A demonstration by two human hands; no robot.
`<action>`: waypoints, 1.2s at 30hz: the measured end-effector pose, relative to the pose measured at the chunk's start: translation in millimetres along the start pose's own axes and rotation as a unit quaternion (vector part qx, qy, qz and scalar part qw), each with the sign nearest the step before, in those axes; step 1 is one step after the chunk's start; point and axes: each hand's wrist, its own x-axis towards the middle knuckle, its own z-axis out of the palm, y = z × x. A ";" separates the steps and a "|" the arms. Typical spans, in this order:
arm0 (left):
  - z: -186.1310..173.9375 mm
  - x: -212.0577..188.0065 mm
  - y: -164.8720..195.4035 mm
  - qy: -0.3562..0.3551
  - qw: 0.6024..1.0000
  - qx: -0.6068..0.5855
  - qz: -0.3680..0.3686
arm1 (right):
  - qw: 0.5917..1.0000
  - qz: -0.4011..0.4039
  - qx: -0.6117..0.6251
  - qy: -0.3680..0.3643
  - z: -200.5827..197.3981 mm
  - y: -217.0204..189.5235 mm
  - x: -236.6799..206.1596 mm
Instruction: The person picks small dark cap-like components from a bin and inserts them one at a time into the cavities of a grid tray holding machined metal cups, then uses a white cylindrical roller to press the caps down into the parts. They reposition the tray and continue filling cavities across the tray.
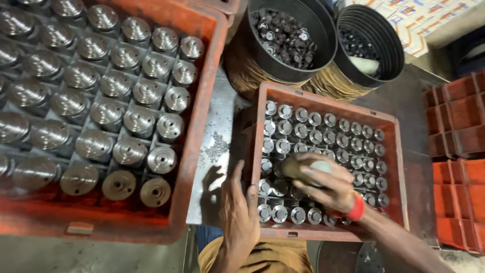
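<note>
Inside a small red crate of upright flanged metal fittings, the right hand closes around a rounded brownish object with a pale end (its kind is hard to tell through the blur), held just above the middle rows. Beside it, the left hand lies flat with fingers spread, touching the crate's near-left wall. Further out, a larger red crate of bigger turned metal parts fills the left, two black tubs of small dark pieces stand behind, and red trays are stacked at right.
</note>
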 end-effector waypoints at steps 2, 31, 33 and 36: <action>0.0 0.3 -0.2 -0.004 1.000 0.007 0.008 | 0.987 -0.006 0.066 0.149 2.9 -4.9 -8.0; 3.3 2.0 -1.6 -0.011 1.000 0.022 -0.011 | 0.947 0.115 0.128 0.270 -7.3 84.6 84.9; 3.3 2.9 -1.2 -0.009 1.000 0.020 -0.007 | 0.987 0.028 -0.113 0.114 -6.7 84.6 91.6; 2.8 4.2 -0.3 -0.011 0.999 0.032 -0.006 | 0.969 0.068 -0.055 0.232 -2.9 77.9 98.8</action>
